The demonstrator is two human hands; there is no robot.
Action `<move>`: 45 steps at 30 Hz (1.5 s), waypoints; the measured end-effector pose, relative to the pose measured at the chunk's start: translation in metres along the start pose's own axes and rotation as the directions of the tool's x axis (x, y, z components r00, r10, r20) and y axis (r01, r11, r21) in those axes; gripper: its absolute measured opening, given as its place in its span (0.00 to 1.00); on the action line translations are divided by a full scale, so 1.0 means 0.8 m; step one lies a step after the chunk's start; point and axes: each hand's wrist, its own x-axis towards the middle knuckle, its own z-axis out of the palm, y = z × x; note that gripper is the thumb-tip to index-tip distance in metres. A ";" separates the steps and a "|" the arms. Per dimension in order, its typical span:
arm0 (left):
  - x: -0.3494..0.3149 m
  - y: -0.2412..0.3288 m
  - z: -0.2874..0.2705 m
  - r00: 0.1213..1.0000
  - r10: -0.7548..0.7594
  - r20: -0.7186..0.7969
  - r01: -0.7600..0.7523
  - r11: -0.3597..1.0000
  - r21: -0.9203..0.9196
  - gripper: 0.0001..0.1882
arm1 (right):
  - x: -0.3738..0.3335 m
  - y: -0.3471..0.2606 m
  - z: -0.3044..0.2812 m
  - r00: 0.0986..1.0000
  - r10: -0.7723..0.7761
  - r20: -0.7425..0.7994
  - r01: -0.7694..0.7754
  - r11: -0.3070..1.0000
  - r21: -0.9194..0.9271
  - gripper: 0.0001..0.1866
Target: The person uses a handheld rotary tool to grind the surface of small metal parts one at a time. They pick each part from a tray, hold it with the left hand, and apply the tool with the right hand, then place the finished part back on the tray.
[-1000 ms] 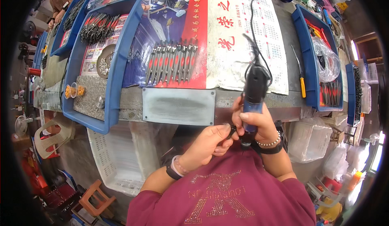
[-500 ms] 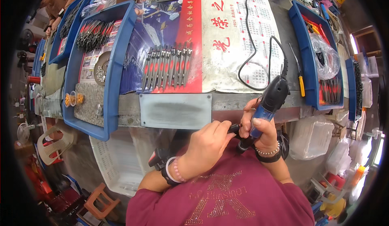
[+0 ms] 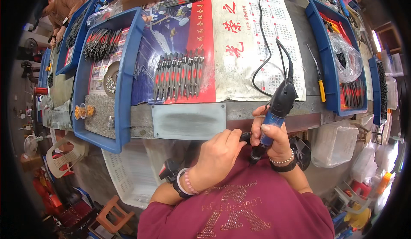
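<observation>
My right hand (image 3: 277,141) is wrapped around a corded electric screwdriver (image 3: 283,100) with a black and blue body, its tip pointing down toward my shirt. A small black piece (image 3: 245,137) sits in the closed fingers of my left hand (image 3: 217,155), right beside the screwdriver; most of it is hidden. Just beyond my hands, a pale grey plate (image 3: 189,122) lies at the bench's near edge. Behind it, several slim black-and-red parts (image 3: 178,77) stand side by side in a row on a poster sheet.
On the left, a blue tray (image 3: 122,106) holds more black-and-red parts, a round dish and small cups of orange bits. Another blue tray (image 3: 345,110) is at right, beside a yellow-handled screwdriver (image 3: 321,89). The black cord (image 3: 255,74) loops over the calendar sheet. A person (image 3: 66,5) works far left.
The whole view has shifted slightly, so the bench sits a little lower. The electric screwdriver has moved slightly left relative to my shirt; both hands keep their hold.
</observation>
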 end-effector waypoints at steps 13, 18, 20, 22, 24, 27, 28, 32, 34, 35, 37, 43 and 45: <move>0.008 -0.039 -0.038 0.966 -0.143 -0.216 0.110 0.981 -0.159 0.13 | -0.015 -0.029 0.004 0.971 -0.224 -0.083 0.227 0.974 0.021 0.26; 0.041 -0.076 -0.053 0.928 -0.270 -0.256 0.172 0.922 -0.346 0.10 | -0.023 -0.031 0.005 0.973 -0.216 -0.086 0.215 0.976 -0.018 0.27; 0.066 -0.091 -0.048 0.906 -0.376 -0.196 0.262 0.860 -0.437 0.12 | -0.026 -0.030 0.007 0.976 -0.201 -0.085 0.201 0.979 -0.015 0.27; 0.097 -0.106 -0.039 0.889 -0.399 -0.226 0.262 0.847 -0.462 0.15 | -0.029 -0.030 0.008 0.977 -0.202 -0.074 0.203 0.979 -0.001 0.27; 0.117 -0.119 -0.036 0.893 -0.400 -0.207 0.303 0.874 -0.380 0.16 | -0.033 -0.032 0.008 0.978 -0.202 -0.062 0.201 0.979 -0.017 0.27; 0.136 -0.130 -0.031 0.909 -0.301 -0.287 0.271 0.952 -0.142 0.16 | -0.038 -0.037 0.003 0.976 -0.213 -0.054 0.211 0.977 -0.036 0.27; 0.138 -0.132 -0.031 0.915 -0.291 -0.280 0.275 0.957 -0.096 0.15 | -0.040 -0.038 0.001 0.975 -0.215 -0.053 0.214 0.976 -0.033 0.27; 0.142 -0.135 -0.027 0.909 -0.305 -0.283 0.331 0.942 0.047 0.14 | -0.042 -0.039 -0.008 0.979 -0.187 -0.075 0.185 0.982 -0.033 0.28; 0.141 -0.136 -0.024 0.907 -0.291 -0.306 0.335 0.937 0.103 0.14 | -0.041 -0.039 -0.012 0.981 -0.176 -0.078 0.174 0.984 -0.036 0.28; 0.141 -0.138 -0.023 0.905 -0.291 -0.309 0.340 0.933 0.115 0.14 | -0.039 -0.039 -0.012 0.981 -0.177 -0.074 0.175 0.984 -0.033 0.28; 0.141 -0.142 -0.022 0.910 -0.256 -0.325 0.315 0.939 0.142 0.14 | -0.036 -0.039 -0.013 0.982 -0.177 -0.061 0.176 0.984 -0.029 0.27; 0.145 -0.139 -0.030 0.910 -0.229 -0.346 0.289 0.948 0.133 0.11 | -0.032 -0.043 -0.013 0.985 -0.170 -0.039 0.170 0.985 -0.017 0.26; 0.146 -0.129 -0.042 0.893 -0.280 -0.353 0.314 0.949 0.040 0.11 | -0.033 -0.046 -0.015 0.983 -0.176 -0.044 0.176 0.984 -0.014 0.26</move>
